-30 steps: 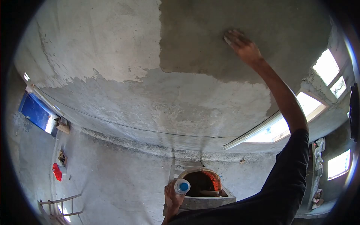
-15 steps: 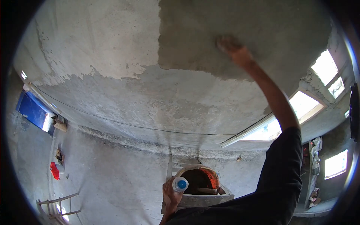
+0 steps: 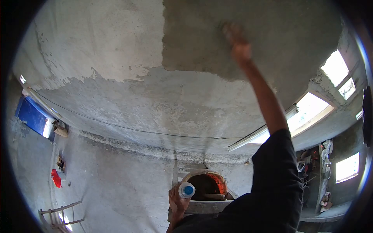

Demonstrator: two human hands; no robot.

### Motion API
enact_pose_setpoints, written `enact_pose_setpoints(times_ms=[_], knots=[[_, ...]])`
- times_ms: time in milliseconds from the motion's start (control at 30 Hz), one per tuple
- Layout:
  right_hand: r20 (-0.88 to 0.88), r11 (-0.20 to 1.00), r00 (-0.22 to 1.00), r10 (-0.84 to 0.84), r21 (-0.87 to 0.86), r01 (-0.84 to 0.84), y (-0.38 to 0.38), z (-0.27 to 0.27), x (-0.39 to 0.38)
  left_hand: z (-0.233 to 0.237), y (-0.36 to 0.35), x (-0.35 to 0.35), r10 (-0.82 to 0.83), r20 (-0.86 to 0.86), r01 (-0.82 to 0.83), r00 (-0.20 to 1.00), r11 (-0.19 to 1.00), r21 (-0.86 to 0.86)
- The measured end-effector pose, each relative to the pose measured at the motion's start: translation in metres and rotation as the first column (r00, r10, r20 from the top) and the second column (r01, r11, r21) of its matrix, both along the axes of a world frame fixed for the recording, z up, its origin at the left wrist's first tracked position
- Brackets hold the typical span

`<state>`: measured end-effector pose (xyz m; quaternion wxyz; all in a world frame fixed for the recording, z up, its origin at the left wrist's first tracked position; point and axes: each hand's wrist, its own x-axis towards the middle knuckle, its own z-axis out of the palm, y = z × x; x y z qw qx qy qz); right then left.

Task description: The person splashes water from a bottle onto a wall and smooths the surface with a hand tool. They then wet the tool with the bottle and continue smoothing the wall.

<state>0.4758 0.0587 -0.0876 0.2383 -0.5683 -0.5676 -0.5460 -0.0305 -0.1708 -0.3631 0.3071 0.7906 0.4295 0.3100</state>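
Observation:
At the lower middle, my left hand (image 3: pixel 178 202) is wrapped round a clear plastic bottle (image 3: pixel 187 190) with a blue cap, seen from above. Right beside it stands a bucket (image 3: pixel 190 176) with an orange inner wall and dark, mortar-like stuff inside. A tool's handle (image 3: pixel 213 197) lies across its near side. Up high, my right hand (image 3: pixel 237 40) is against the dark, damp-looking plaster patch (image 3: pixel 194 42) of the wall. Motion blurs its fingers, and I cannot tell whether it holds anything.
Paler dry plaster (image 3: pixel 97 39) covers the wall's left part. A thin cable (image 3: pixel 155 136) runs along it. The bucket rests on a wooden stand (image 3: pixel 186 208). To the right are bright window openings (image 3: pixel 311 110); at left, a blue panel (image 3: pixel 33 114), a red object (image 3: pixel 56 178) and a wooden ladder-like frame (image 3: pixel 62 209).
My right arm has swung left and the hand has gone slightly higher on the damp patch. The left hand and bottle have stayed in place.

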Motion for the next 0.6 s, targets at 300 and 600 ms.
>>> enact_pose_setpoints(times_ms=[300,600], knots=[[-0.206,0.983,0.962,0.181,0.005,-0.184,-0.027,-0.003,-0.044,0.004,0.001,0.001,-0.019,-0.003,0.019,1.000,1.000,0.009],[-0.220,0.947,0.975,0.015,-0.310,-0.084,0.007,-0.171,-0.031,0.013,0.004,0.003,0.021,0.043,-0.021,0.999,1.000,-0.010]])
